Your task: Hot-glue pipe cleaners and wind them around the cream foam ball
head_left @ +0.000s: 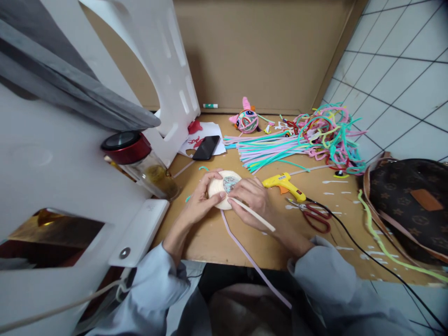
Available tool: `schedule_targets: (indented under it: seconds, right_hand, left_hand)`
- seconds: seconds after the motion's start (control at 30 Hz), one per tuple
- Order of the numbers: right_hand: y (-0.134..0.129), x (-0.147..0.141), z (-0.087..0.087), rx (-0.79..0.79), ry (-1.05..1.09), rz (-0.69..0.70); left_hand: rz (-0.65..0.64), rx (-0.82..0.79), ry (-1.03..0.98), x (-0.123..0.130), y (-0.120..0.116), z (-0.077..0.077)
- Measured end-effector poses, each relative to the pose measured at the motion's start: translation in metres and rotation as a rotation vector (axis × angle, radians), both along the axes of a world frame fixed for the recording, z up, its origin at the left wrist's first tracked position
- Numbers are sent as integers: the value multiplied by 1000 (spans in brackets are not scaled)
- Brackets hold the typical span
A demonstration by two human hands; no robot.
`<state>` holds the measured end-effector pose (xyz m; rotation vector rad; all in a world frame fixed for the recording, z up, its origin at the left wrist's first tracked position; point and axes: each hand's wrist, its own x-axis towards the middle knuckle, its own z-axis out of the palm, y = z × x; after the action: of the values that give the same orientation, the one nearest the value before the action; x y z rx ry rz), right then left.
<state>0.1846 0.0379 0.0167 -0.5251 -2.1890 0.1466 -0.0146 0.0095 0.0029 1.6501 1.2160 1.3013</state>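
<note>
A round cream-coloured ball [214, 187], wound with rows of pipe cleaner, is tilted above the table's near half. A bluish-grey patterned patch shows on its upper right side. My left hand [200, 201] grips the ball from the left, thumb in front and fingers behind. At its right side my right hand [252, 199] pinches a cream pipe cleaner [258, 218] against the ball. The loose end of that pipe cleaner sticks out down to the right. Below the ball a lilac pipe cleaner [245, 252] hangs over the table edge; its upper end is hidden.
Right of my hands lie a yellow glue gun [284, 184] with a black cord and red-handled scissors [317, 218]. Behind are bundled pipe cleaners [269, 149], a pink-eared figure [247, 121] and a phone [206, 147]. A glass bottle [154, 172] stands left, a brown bag [409, 205] right.
</note>
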Motion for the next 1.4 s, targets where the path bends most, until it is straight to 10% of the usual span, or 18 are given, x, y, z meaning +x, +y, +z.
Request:
schedule_targets:
  seconds: [1.4]
  right_hand:
    - [7,8,6,-113,32,116]
  left_hand:
    - [0,33,-11,0,0,-1]
